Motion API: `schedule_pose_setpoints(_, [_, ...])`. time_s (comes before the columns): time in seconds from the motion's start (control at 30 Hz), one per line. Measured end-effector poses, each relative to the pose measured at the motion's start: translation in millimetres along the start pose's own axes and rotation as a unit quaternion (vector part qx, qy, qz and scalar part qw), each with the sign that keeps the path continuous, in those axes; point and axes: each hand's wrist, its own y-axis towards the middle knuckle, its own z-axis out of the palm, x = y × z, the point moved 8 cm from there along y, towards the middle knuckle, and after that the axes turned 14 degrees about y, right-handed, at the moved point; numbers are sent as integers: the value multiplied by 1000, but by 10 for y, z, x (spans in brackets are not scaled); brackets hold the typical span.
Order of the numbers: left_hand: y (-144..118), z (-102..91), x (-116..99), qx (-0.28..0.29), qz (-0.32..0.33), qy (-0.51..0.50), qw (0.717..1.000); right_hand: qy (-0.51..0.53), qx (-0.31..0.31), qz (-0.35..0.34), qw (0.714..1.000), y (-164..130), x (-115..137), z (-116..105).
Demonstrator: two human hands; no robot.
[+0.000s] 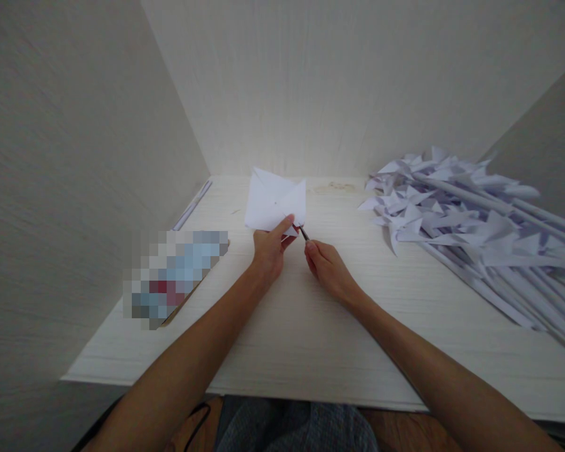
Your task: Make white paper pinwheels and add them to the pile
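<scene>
My left hand (269, 248) is closed on the lower edge of a white paper square (272, 201), with the thumb on top and the fingers beneath. The paper has a small dark dot near its middle, and its corners look creased or slit. In my right hand (327, 267) is a slim dark pointed tool (303, 232), whose exact kind I cannot make out. Its tip meets the paper's lower right corner, close to my left thumb. A small red patch shows under the paper there.
Many white paper pinwheels (433, 213) on rolled paper sticks (508, 276) lie piled at the right. A blurred-out flat object (183, 276) rests at the left, near a thin white stick (193, 204) along the wall. Pale walls enclose the white table (282, 351).
</scene>
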Motion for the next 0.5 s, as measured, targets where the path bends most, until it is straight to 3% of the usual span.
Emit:
schedule_pose_setpoints(0.2, [31, -42, -48, -15, 11, -24, 1000, 10, 5, 3, 1000, -1, -5, 9])
schedule_pose_setpoints(0.3, [46, -62, -70, -21, 14, -43, 999, 113, -11, 20, 993, -7, -38, -1])
schedule_pose_setpoints(0.4, [21, -20, -28, -5, 9, -45, 999, 239, -46, 49, 969, -5, -100, -38])
schedule_pose_setpoints(0.5, [-51, 92, 50, 34, 7, -30, 999, 271, -88, 50, 957, 8, -136, -110])
